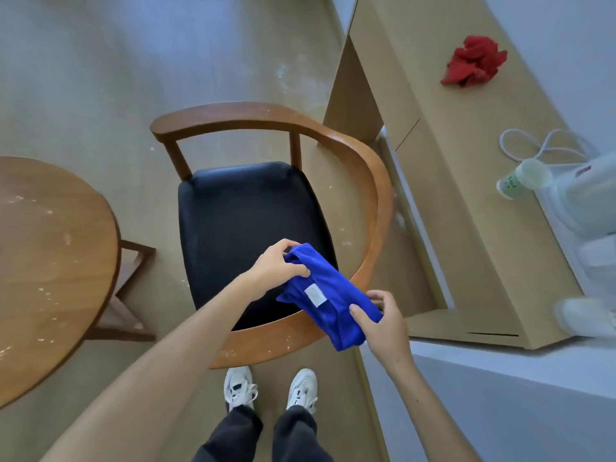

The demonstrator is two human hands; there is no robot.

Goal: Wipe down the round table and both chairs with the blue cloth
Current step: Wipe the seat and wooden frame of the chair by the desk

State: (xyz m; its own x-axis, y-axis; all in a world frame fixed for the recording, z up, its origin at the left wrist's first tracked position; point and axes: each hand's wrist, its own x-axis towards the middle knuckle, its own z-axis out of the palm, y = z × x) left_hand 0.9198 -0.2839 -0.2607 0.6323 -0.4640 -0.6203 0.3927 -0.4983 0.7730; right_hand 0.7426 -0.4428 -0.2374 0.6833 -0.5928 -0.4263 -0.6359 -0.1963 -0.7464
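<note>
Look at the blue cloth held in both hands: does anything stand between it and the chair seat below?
Nothing visible does. The left hand and right hand hold the blue cloth over the black seat, which lies bare.

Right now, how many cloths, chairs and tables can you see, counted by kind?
Cloths: 2, the blue cloth held by the left hand and the right hand, and a red cloth on the counter.
Chairs: 1, the wooden chair.
Tables: 1, the round table.
Total: 4
</note>
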